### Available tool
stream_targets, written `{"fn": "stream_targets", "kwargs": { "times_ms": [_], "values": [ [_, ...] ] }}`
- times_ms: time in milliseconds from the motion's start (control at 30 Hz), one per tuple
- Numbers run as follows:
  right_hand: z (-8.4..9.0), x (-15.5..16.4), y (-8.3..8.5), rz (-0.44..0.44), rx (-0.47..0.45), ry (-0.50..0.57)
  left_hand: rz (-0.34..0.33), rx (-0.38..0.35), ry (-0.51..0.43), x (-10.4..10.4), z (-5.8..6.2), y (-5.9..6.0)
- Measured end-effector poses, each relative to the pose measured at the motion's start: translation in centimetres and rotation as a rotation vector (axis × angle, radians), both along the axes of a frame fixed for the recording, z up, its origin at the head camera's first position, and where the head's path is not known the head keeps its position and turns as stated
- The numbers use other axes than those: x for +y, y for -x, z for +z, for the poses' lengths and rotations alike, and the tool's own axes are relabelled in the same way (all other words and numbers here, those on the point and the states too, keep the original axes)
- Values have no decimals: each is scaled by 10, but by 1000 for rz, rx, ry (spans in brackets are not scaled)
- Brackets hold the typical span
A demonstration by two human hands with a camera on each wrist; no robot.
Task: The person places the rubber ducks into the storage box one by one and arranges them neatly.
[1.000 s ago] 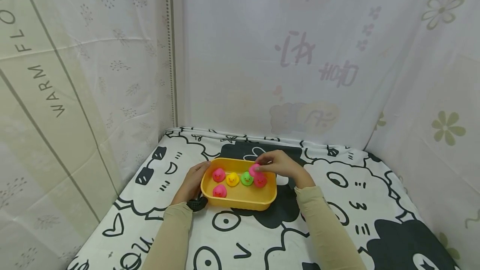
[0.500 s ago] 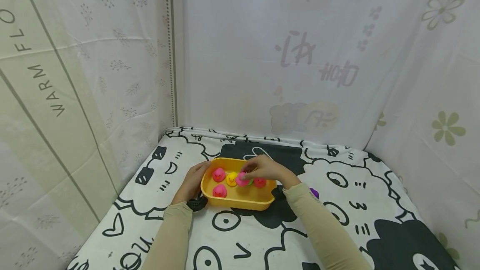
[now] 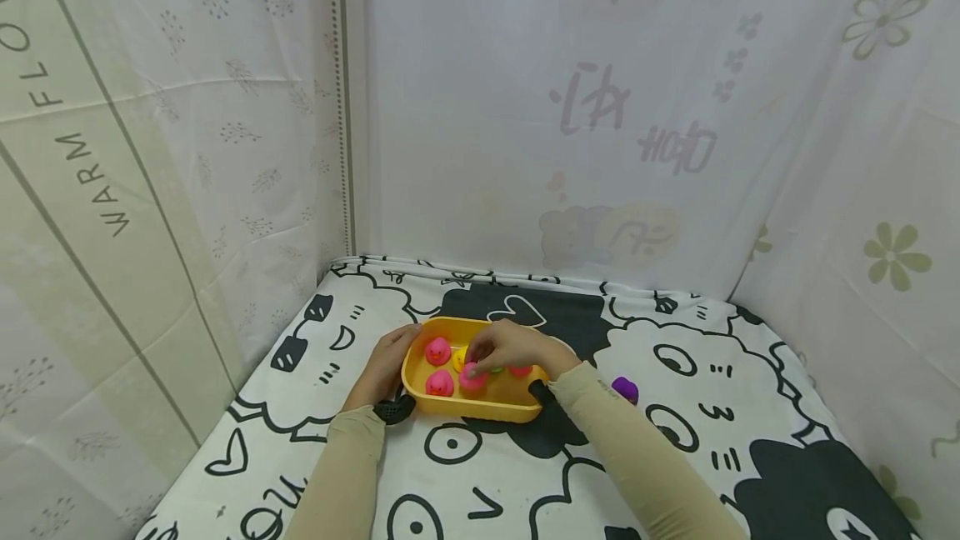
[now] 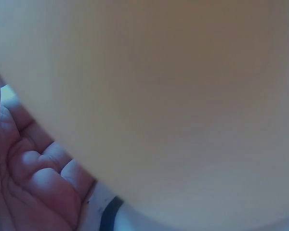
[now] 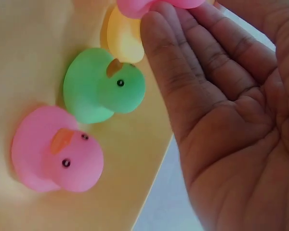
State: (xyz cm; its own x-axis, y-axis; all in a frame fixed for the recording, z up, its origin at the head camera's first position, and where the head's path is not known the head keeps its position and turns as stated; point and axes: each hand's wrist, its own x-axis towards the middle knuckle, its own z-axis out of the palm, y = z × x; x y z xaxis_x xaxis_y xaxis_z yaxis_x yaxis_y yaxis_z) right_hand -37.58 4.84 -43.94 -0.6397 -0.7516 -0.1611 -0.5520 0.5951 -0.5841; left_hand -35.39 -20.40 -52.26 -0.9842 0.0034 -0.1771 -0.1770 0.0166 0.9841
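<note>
My left hand [image 3: 385,363] holds the left end of a yellow tray [image 3: 517,413]; in the left wrist view the palm [image 4: 43,192] shows beside its blurred wall. Inside the tray, low at the front middle, the right hand [image 3: 513,348] pinches a pink rubber duck [image 3: 472,377] by its fingertips. Two more pink ducks [image 3: 438,351] sit at the tray's left, and a yellow duck [image 3: 459,359] is partly covered by the right hand. A green duck [image 5: 103,86] and another pink duck [image 5: 58,149] stand side by side in the right wrist view.
A purple object [image 3: 626,390] lies on the cloth to the right of the tray, near the right sleeve. Black-and-white cartoon cloth [image 3: 487,490] covers the table. Pale printed curtains [image 3: 480,123] hang behind and at both sides.
The right hand has carried the pink duck left and then down towards the front, from over the tray's right end. The purple object has come into sight. The left hand has stayed put.
</note>
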Motion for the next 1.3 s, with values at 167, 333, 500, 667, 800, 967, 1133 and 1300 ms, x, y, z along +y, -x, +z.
{"fn": "stream_targets", "kwargs": {
  "times_ms": [167,333,500,667,800,967,1133,1300],
  "values": [
    [-2,-7,0,2,2,-23,2,1,0,0,0,0],
    [-5,-12,1,-2,-14,-40,8,-4,7,0,-1,1],
    [-8,-15,3,2,-19,-62,12,-3,9,1,-3,3],
    [-9,-17,2,23,-17,-74,13,-3,6,1,-5,4],
    [-9,-18,-2,37,-17,-76,10,-1,11,0,-5,4],
    [-9,-18,-6,39,-30,-80,8,-4,20,1,-5,3],
    [-6,-20,-7,62,-29,-95,9,14,5,0,-5,3],
    [-7,-20,-7,68,-26,-104,2,21,-7,0,-7,3]
  ]
}}
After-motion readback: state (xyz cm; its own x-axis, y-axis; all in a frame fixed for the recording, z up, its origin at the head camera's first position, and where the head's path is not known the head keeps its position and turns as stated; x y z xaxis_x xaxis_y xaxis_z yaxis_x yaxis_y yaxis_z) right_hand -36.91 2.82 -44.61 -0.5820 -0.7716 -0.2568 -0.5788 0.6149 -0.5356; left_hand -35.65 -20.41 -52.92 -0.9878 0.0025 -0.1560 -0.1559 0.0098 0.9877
